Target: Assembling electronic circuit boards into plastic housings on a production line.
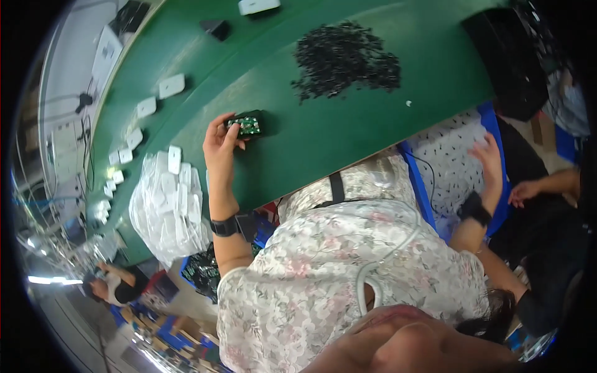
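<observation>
Left hand (221,144) grips black casing (247,124) on table (323,137).

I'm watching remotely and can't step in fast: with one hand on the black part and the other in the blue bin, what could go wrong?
1. The left hand alone holds the black part with its green board on the green table; it might slip.
2. The right hand is reaching into the blue bin off to the side, so its pick may be fumbled.
3. The pile of black bits lies loose; a sweep could scatter it.
</observation>
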{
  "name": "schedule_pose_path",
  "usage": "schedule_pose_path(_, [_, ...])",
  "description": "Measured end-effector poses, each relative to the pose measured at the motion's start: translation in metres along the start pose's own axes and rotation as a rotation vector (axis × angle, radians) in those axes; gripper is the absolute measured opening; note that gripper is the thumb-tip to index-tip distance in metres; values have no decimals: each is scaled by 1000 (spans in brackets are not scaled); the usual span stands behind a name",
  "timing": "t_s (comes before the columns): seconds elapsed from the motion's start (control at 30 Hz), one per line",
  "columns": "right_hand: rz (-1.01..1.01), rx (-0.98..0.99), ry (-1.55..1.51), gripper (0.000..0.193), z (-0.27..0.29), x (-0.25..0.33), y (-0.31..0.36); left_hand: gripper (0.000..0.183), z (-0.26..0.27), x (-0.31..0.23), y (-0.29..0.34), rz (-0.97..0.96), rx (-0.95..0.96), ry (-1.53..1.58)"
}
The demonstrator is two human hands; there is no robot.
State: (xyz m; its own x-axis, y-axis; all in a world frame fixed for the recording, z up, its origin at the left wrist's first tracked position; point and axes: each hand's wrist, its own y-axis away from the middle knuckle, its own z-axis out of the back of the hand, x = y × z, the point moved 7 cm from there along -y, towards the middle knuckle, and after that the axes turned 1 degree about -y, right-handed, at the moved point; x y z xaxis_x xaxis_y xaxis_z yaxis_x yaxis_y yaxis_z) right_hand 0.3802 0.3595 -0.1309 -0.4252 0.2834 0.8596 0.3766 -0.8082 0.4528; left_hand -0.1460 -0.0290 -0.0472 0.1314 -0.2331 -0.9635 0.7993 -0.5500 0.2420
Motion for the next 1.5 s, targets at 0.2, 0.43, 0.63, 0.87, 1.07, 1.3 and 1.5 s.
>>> schedule_pose_path(0.2, [274,432,120,55,-106,167,54,26,21,6,-19,-54,-24,-117])
schedule_pose_path(0.43, [388,897,209,32,-371,221,40,20,25,-10,-4,-78,-166,-329])
schedule_pose_path(0.63, [547,929,530,29,-437,238,32,19,35,-14,21,-162,-371,-318])
schedule_pose_path(0.87, [1295,674,733,26,-433,287,73,23,40,-21,48,-61,-386,180])
schedule_pose_path(1.07, [1318,827,725,22,-443,272,101,29,45,-22,46,-61,-325,290])
schedule_pose_path(1.3, [1199,947,858,27,-444,244,114,24,37,-26,44,-116,-374,521])
schedule_pose_path(1.5, [612,1213,2,46,-438,277,104,28,-28,-40,42,26,43,738])
